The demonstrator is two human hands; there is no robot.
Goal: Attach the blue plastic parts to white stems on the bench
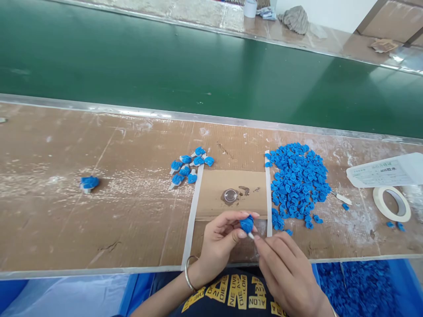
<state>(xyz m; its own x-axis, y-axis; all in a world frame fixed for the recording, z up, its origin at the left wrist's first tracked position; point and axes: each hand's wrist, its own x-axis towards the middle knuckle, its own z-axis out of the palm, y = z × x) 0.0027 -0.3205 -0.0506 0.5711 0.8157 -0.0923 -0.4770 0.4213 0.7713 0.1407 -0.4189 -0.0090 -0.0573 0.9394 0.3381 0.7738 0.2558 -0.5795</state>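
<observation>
L hand (220, 237) is pinching a small blue cap (247, 223) betw. thumb and fingertips, holding it just above the near edge of the workbench (99, 220), over a cardboard pad (231, 193) taped down w/ white strips on both sides. R hand (286, 268) is closing its thumb and forefinger on a thin white stem (251, 236) that is poking out under the blue cap, so both hands are gripping the same little piece. A bracelet (189, 273) is sitting on the L wrist.

On the pad, just beyond the hands, a small clear round dish (230, 195) is sitting beside a dark glue stain. To the R of the pad a big pile of loose blue caps (297, 180) is lying on the bench, touching the R tape strip. To the L of the pad, approx. ten finished blue-capped white pieces (190, 167) are lying in a small group. One more blue-capped piece (88, 182) is lying alone, well apart to the L.

Far R: a tape roll (392, 203), a white paper label (383, 171), and a small white-handled tool (342, 198) at the pile's edge. Behind the bench a green conveyor belt (198, 75) is running across the view.
</observation>
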